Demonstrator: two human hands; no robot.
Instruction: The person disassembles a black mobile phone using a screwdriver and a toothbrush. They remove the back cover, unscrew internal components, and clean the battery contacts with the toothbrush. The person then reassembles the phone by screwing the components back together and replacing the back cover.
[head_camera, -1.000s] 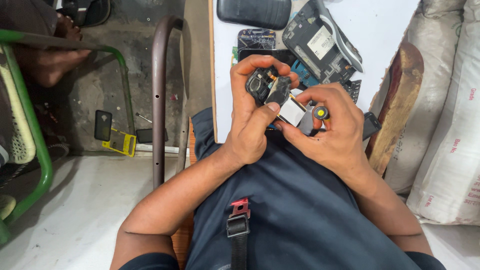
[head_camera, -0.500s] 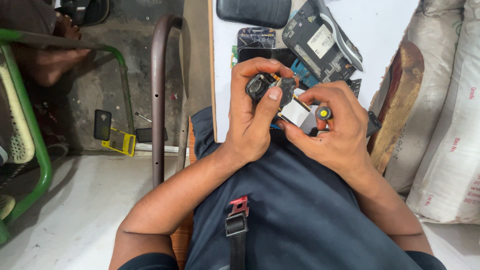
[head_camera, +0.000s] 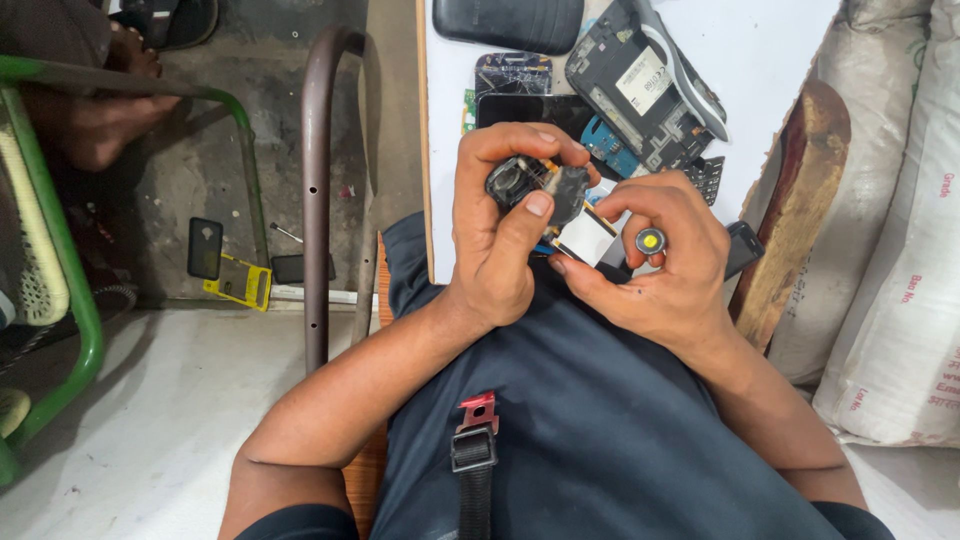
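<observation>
Left hand (head_camera: 497, 250) has its fingers wrapped tight around a small dark phone part (head_camera: 540, 185), thumb pressed on it, held just above the white table (head_camera: 770, 40) edge. Right hand (head_camera: 660, 270) is curled closed too, pinching a screwdriver (head_camera: 650, 241) whose yellow-capped end shows, touching the part's white piece.

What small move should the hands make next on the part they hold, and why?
Probably turn the screwdriver gently while holding steady. The left hand clamps the small dark phone part with thumb on top, and the right hand pinches the tool at its white edge, so the work looks set up.
</observation>
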